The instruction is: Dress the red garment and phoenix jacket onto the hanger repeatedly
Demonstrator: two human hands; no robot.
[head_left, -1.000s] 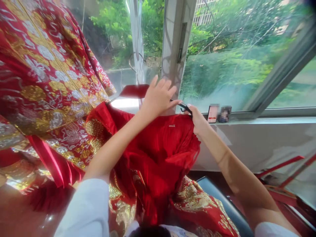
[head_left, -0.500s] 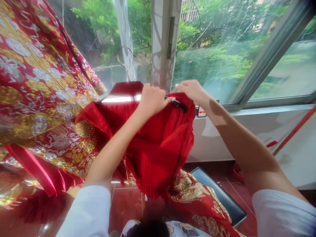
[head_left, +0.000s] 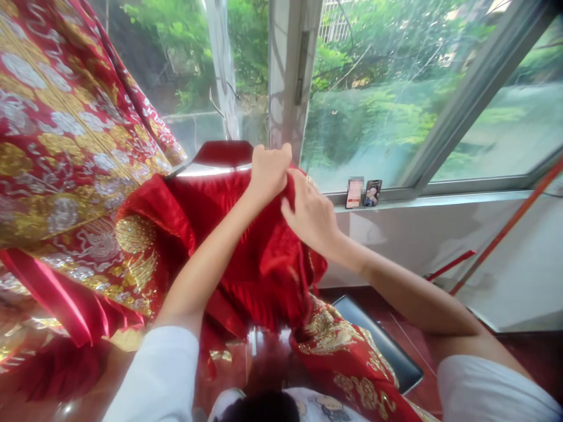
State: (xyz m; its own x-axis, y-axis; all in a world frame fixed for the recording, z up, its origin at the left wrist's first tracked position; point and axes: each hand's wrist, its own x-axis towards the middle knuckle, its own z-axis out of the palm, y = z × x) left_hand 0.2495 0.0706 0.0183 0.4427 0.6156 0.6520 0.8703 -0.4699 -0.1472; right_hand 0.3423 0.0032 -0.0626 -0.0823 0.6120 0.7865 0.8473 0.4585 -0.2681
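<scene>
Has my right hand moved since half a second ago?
Yes. Judged against the upright window frame, your right hand has shifted left and lower in the picture, and is now close beside your left hand.

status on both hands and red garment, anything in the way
Left hand closed on red garment, top edge. Right hand beside left, grip unclear. Left forearm hides some garment.

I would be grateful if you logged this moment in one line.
left hand: closed on hanger | right hand: touching gold-embroidered red garment | nearby: patterned red robe
</scene>
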